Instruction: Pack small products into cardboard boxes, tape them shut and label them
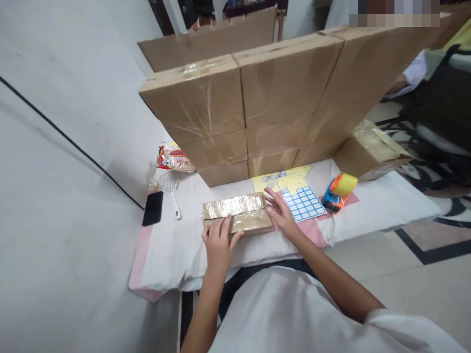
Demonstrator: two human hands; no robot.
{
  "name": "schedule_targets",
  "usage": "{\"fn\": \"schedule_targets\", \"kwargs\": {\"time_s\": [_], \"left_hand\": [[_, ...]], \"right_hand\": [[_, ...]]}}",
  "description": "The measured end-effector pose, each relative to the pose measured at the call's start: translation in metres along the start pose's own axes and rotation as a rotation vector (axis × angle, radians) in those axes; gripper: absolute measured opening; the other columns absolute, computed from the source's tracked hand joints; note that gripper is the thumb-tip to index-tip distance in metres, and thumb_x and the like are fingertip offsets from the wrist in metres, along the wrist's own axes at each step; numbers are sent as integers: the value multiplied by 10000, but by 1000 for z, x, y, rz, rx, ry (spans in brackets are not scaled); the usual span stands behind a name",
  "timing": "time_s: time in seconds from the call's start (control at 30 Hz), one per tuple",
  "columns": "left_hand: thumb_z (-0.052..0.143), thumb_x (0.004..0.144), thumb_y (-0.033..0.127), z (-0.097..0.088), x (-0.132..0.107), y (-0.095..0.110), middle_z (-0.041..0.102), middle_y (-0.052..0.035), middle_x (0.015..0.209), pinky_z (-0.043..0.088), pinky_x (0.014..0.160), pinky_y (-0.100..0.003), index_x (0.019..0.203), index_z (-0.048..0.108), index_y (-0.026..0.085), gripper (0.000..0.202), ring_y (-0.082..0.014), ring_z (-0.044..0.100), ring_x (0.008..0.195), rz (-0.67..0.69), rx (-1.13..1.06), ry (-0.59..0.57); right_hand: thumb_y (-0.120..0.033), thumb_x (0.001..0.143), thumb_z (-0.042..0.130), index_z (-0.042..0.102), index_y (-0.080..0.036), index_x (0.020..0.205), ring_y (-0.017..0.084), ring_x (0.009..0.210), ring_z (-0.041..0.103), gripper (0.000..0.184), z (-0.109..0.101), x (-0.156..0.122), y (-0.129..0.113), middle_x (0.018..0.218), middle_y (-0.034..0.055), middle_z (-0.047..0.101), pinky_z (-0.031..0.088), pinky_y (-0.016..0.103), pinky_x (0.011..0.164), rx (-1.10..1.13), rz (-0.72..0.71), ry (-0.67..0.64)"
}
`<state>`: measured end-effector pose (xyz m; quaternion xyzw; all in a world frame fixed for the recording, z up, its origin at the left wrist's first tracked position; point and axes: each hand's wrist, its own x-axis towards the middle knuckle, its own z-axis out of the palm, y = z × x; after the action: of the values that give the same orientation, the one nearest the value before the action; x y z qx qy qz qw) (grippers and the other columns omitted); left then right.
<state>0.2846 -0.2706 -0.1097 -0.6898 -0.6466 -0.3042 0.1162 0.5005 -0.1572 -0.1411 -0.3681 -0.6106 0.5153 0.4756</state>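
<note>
A small cardboard box (241, 223), wrapped in shiny clear tape, lies on the cloth-covered surface in front of me. My left hand (219, 240) grips its near left part, with the fingers bent over the top and the thumb along the near side. At the box's right end is my right hand (280, 213), its fingers apart and the thumb at the corner. Just right of that hand lies a sheet of blue-bordered labels (304, 203). An orange and blue tape dispenser (339, 192) with a yellow roll stands farther right.
A wall of stacked, taped cardboard boxes (279, 88) rises behind. To the left are a black phone (153, 208), a white slotted skimmer (170, 186) and a red plastic packet (172, 158). Another carton (371, 149) sits at right, near a person's sleeve (415, 73).
</note>
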Motion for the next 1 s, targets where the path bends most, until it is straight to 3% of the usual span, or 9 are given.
{"fn": "schedule_targets", "kwargs": {"time_s": [0.07, 0.17, 0.3, 0.43, 0.57, 0.67, 0.77, 0.87, 1.0], "left_hand": [[585, 996, 472, 0, -2, 0, 728, -134, 1153, 348, 981, -416, 1222, 683, 167, 392, -278, 660, 1075, 1, -23, 14], [603, 993, 436, -1, -4, -1, 724, -122, 1147, 340, 988, -423, 1121, 707, 180, 304, -278, 662, 1074, 0, -55, 1], [629, 978, 437, 1, -6, -4, 729, -116, 1161, 335, 994, -427, 1110, 709, 198, 284, -281, 665, 1080, 16, -60, 29], [657, 961, 411, 3, -7, -5, 683, -138, 1354, 313, 1047, -455, 1103, 713, 219, 245, -330, 607, 1269, 18, -66, 41], [602, 1000, 386, 2, -4, -6, 721, -120, 1310, 265, 1116, -469, 1244, 660, 226, 298, -300, 654, 1232, 68, -75, -20], [597, 1004, 386, 2, -1, -7, 726, -123, 1303, 254, 1135, -465, 1339, 617, 217, 375, -294, 660, 1230, 92, -16, -40], [601, 1000, 343, -2, -1, -3, 703, -107, 1349, 209, 1171, -488, 1299, 639, 233, 321, -295, 650, 1251, 111, 33, -31], [630, 966, 299, -10, 1, 18, 713, -114, 1326, 175, 1191, -531, 1243, 657, 220, 289, -320, 644, 1259, 87, 53, 23], [663, 920, 197, -14, 10, 71, 771, -82, 1150, 307, 1112, -472, 1141, 670, 230, 224, -274, 697, 1134, 94, -65, 128]], "right_hand": [[-436, 936, 624, 456, -339, 1513, 282, 1393, 551, 609, -12, -14, 5, 1599, 112, 453, 466, 494, 1130, -18, 8, 112], [-429, 925, 645, 534, -277, 1446, 279, 1381, 552, 554, -45, -27, 10, 1513, 123, 554, 444, 500, 1150, -226, 1, 345], [-386, 902, 597, 562, -142, 1391, 295, 1319, 576, 548, -97, -14, 8, 1435, 176, 600, 442, 480, 1146, -580, 102, 514], [-274, 817, 633, 472, -61, 1465, 319, 1443, 456, 701, -119, 20, 4, 1534, 223, 493, 342, 439, 1220, -741, 320, 435], [-194, 686, 734, 489, -83, 1446, 428, 1407, 471, 806, -111, 39, 9, 1438, 262, 561, 302, 573, 1205, -727, 455, 445], [-172, 663, 735, 511, -134, 1417, 395, 1312, 570, 787, -105, 38, 13, 1331, 214, 647, 399, 539, 1144, -640, 507, 437], [-212, 734, 673, 620, -149, 1251, 304, 1115, 699, 524, -107, 31, 10, 1170, 148, 743, 551, 416, 974, -464, 503, 344], [-305, 803, 632, 681, -151, 1114, 271, 998, 745, 351, -116, 17, -2, 1088, 121, 782, 599, 389, 874, -269, 480, 242], [-474, 772, 736, 741, -164, 1042, 281, 965, 761, 411, -124, -14, -31, 1071, 108, 798, 604, 425, 915, -62, 452, 145]]}}
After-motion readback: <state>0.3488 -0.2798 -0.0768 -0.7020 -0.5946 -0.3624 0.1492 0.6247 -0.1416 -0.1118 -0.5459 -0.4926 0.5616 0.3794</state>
